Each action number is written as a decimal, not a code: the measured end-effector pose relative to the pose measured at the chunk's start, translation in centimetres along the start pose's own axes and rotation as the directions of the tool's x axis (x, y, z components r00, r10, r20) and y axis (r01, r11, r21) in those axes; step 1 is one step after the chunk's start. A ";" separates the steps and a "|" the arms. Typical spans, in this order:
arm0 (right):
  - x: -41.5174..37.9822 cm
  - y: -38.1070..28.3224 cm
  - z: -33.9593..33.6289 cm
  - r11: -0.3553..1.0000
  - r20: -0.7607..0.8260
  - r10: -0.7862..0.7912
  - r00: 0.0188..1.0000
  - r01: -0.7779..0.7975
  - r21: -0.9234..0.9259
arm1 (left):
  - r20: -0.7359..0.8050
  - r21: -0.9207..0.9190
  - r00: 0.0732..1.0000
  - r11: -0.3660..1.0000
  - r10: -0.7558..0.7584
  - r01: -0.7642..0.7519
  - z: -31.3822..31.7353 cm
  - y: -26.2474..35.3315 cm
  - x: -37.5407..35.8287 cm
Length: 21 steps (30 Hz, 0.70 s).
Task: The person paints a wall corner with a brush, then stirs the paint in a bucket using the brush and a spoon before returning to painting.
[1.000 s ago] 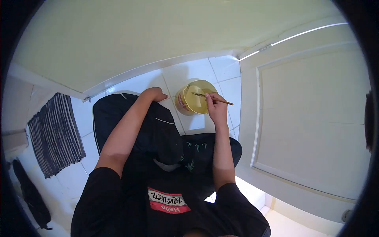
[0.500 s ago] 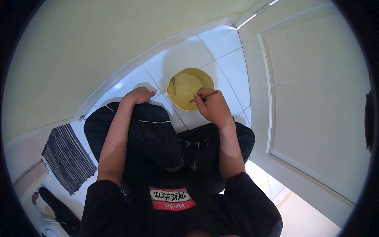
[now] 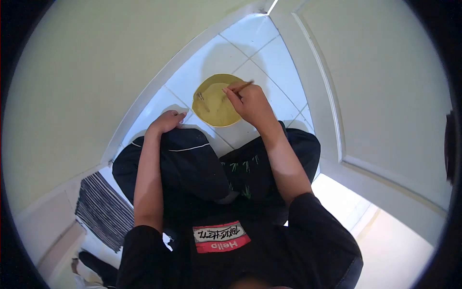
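The floor (image 3: 250, 29) is laid with pale tiles. Its left edge is bounded by a cream wall (image 3: 110, 58) with a baseboard (image 3: 185, 55), its right edge by a panelled door (image 3: 385, 96). At the far corner, bright light is admitted. A striped mat (image 3: 103, 212), apparently woven, is laid at lower left.

White tiled floor (image 3: 275, 65): 1 yellow bucket (image 3: 217, 83), 1 striped mat (image 3: 103, 210).

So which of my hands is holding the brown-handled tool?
The right hand, over the yellow bucket, with the brown-handled tool sticking out of its grip. The left hand, by the trouser leg, shows nothing held.
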State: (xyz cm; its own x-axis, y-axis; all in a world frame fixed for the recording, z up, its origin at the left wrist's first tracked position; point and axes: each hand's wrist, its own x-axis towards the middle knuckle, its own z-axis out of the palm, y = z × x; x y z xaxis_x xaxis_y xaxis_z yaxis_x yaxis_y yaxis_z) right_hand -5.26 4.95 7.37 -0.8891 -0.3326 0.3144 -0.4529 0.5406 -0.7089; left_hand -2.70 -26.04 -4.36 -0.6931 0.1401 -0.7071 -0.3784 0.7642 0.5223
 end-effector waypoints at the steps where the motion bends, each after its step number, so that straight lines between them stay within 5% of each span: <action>1: 0.2 -0.1 0.0 0.999 -0.020 0.008 1.000 -0.008 0.031 | 0.009 -0.015 1.000 1.000 0.008 -0.007 0.0 -0.1 0.1; 9: -0.2 0.5 0.3 0.993 0.059 0.099 0.993 -0.102 0.056 | 0.005 -0.182 0.999 0.982 0.047 -0.046 0.3 -0.2 0.5; 12: -0.5 0.1 0.2 1.000 0.044 -0.011 0.999 0.011 -0.022 | -0.038 -0.276 0.995 0.957 0.088 -0.095 0.6 1.2 -0.7; 14: -0.6 0.0 -0.5 0.997 0.152 0.074 0.986 -0.068 -0.049 | -0.054 -0.304 0.990 0.942 0.130 -0.140 0.9 0.8 -0.4; 18: -0.8 0.6 -1.1 0.996 0.181 0.078 0.980 -0.072 -0.043 | -0.040 -0.279 0.991 0.951 0.126 -0.132 1.3 -0.1 -0.3; 21: -1.0 1.2 -2.3 0.986 -0.029 0.114 0.993 -0.109 0.127 | -0.078 -0.021 0.991 0.994 0.108 -0.110 1.7 -0.8 0.0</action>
State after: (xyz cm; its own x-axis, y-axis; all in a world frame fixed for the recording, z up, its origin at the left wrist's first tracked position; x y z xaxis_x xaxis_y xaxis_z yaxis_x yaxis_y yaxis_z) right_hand -5.04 7.72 7.60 -0.9364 -0.2465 0.2499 -0.3411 0.4714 -0.8133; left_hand -1.29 -25.61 -5.60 -0.7757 0.1725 -0.6070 -0.3127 0.7305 0.6072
